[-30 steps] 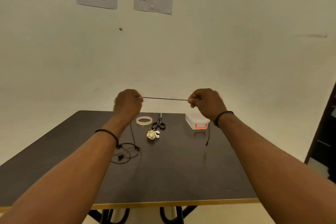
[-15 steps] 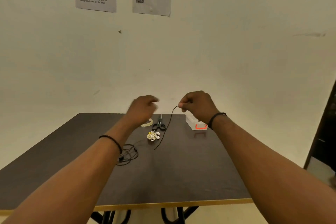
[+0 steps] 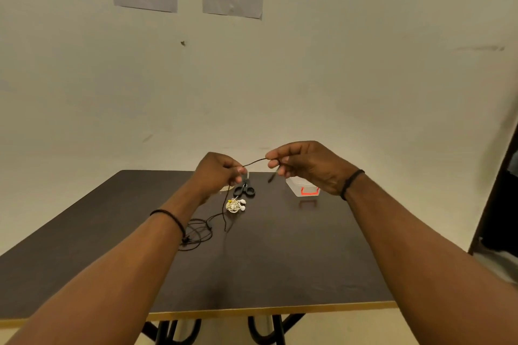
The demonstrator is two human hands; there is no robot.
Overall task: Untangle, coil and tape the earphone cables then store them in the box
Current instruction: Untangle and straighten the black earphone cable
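A thin black cable (image 3: pixel 253 162) spans between the two raised hands, running roughly left to right in a slight upward arc above the worktop (image 3: pixel 280 260). The left hand (image 3: pixel 217 173) pinches one part; from it the cable drops to a loose tangle lying near the left wrist. The right hand (image 3: pixel 308 166) pinches the other part, a short blurred end hanging just below its fingers. A white earphone bundle (image 3: pixel 236 204) lies by the scissors (image 3: pixel 244 190), the box (image 3: pixel 302 187) to the right.
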